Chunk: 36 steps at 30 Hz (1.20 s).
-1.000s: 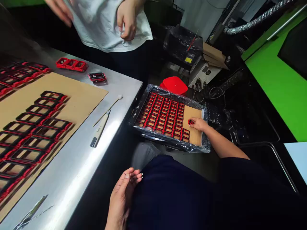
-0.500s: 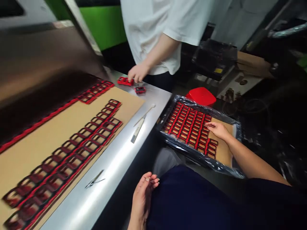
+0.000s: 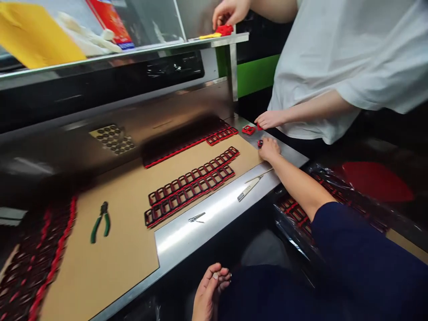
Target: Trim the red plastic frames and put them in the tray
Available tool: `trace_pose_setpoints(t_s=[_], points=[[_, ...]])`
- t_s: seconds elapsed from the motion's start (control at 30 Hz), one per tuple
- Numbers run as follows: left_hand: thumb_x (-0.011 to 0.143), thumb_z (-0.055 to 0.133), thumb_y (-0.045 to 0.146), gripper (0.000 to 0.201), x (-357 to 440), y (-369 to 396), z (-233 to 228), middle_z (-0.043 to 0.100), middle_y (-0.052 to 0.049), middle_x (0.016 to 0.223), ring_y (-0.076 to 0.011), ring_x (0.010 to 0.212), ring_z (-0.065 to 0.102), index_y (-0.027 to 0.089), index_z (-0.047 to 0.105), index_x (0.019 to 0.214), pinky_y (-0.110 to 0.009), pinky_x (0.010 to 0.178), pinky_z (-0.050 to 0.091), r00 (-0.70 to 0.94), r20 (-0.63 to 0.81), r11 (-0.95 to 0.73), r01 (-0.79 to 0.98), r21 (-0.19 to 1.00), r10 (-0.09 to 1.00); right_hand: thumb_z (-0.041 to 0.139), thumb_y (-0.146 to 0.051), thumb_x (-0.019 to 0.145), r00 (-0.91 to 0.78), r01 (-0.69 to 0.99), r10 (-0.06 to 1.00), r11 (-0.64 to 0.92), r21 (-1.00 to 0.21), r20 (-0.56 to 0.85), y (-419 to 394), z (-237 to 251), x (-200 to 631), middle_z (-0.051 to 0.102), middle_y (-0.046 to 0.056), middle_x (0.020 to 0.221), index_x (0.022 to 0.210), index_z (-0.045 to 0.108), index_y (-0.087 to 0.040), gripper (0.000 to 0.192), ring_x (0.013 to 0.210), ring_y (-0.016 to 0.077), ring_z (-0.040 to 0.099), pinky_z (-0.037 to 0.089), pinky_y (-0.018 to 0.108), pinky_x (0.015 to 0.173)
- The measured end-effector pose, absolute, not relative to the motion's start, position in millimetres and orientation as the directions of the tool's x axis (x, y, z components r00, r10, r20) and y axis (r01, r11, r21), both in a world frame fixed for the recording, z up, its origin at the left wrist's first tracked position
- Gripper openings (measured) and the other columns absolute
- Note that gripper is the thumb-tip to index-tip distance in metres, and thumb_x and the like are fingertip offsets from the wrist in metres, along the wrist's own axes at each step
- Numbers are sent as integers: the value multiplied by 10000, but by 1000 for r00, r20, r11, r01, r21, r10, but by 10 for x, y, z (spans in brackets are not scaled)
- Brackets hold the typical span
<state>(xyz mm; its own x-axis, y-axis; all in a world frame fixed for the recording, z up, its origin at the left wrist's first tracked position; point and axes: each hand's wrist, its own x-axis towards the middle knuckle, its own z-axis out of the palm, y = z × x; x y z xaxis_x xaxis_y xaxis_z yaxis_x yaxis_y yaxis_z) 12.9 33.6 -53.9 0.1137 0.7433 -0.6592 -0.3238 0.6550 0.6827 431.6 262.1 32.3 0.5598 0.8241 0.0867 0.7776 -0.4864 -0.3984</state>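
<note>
My right hand [image 3: 270,149] reaches to the far right end of the metal table, its fingers closed around a small red and black frame piece [image 3: 260,143]. Low in the view, my left hand [image 3: 211,287] is held before my body, palm up, fingers curled towards the thumb; whatever is inside, if anything, is hidden. Two rows of black and red rectangular frames [image 3: 190,190] lie on the brown board [image 3: 127,254]. Beside my right hand is another red piece [image 3: 248,129], close to a co-worker's hand [image 3: 270,119].
Green-handled pliers [image 3: 100,223] lie on the board. A pale-handled tool [image 3: 249,189] and a nail clipper [image 3: 196,217] rest on the metal edge. A plastic-lined tray [image 3: 290,232] with frames stands right, partly behind my arm. The co-worker's other hand [image 3: 232,11] is above a shelf [image 3: 214,41].
My right hand has left the tray and moved to the red and black piece on the table. My view has swung left. The co-worker's one hand is now at the shelf.
</note>
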Motion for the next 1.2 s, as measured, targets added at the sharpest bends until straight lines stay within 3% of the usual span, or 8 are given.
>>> trace_pose_setpoints(t_s=[0.27, 0.37, 0.4, 0.53, 0.63, 0.83, 1.0, 1.2], points=[[587, 926, 447, 449, 30, 304, -478, 760, -89, 822, -199, 768, 711, 176, 750, 898, -278, 721, 551, 130, -643, 643, -337, 688, 755, 610, -267, 896, 531, 791, 843, -457, -406, 87, 2449, 482, 4241, 649, 213, 1216, 1281, 669, -108, 420, 1170, 380, 591, 485, 482, 1000], [635, 896, 488, 561, 233, 380, -360, 747, -128, 999, -240, 845, 713, 187, 723, 1076, -330, 745, 560, 199, -556, 591, -303, 748, 807, 643, -303, 874, 309, 878, 935, -209, -431, 175, 1863, 380, 3562, 691, 85, 1159, 1309, 668, -267, 436, 1105, 294, 625, 505, 390, 1005], [650, 883, 506, 630, 312, 421, -310, 727, -140, 1104, -258, 901, 713, 205, 687, 1168, -350, 771, 565, 198, -520, 556, -323, 766, 831, 644, -298, 868, 119, 900, 948, 22, -436, 294, 1624, 298, 3264, 697, 99, 1123, 1308, 669, -256, 443, 1070, 303, 627, 513, 418, 995], [710, 846, 509, 659, 516, 607, -112, 665, -108, 1269, -245, 1088, 675, 247, 601, 1264, -343, 913, 545, 144, -492, 502, -430, 751, 859, 677, -273, 816, -283, 747, 834, 502, -437, 474, 752, -57, 2202, 688, 110, 1030, 1357, 608, -216, 548, 959, 302, 628, 519, 515, 1009], [676, 879, 446, 560, 453, 647, -12, 716, -42, 1018, -214, 947, 703, 217, 631, 1124, -330, 866, 559, 82, -561, 526, -479, 703, 824, 708, -298, 805, -255, 617, 859, 498, -609, 444, 435, -147, 1917, 665, 143, 1104, 1377, 576, -154, 604, 1103, 327, 603, 492, 558, 1055], [792, 767, 425, 570, 208, 429, 144, 746, -96, 953, -287, 885, 739, 162, 577, 1261, -434, 849, 573, 427, -571, 712, -457, 533, 701, 864, -391, 754, -441, 161, 879, 277, -947, 182, 480, -85, 2079, 518, 144, 1484, 1507, 438, -233, 879, 1384, 298, 486, 421, 485, 1160], [770, 717, 343, 435, 158, 370, 138, 740, -108, 982, -272, 906, 703, 132, 645, 1143, -385, 828, 548, 394, -559, 682, -475, 556, 729, 894, -365, 725, -460, 69, 880, 167, -984, 117, 481, 23, 2049, 559, 132, 1438, 1441, 509, -229, 824, 1325, 272, 547, 456, 439, 1127], [628, 661, 187, 395, 139, 382, 81, 682, -41, 929, -164, 816, 626, 149, 681, 1021, -254, 715, 512, 348, -593, 680, -490, 545, 726, 914, -350, 687, -474, 186, 862, 297, -937, 180, 464, 109, 2035, 635, 117, 1267, 1433, 520, -225, 852, 1230, 285, 553, 480, 475, 1067]])
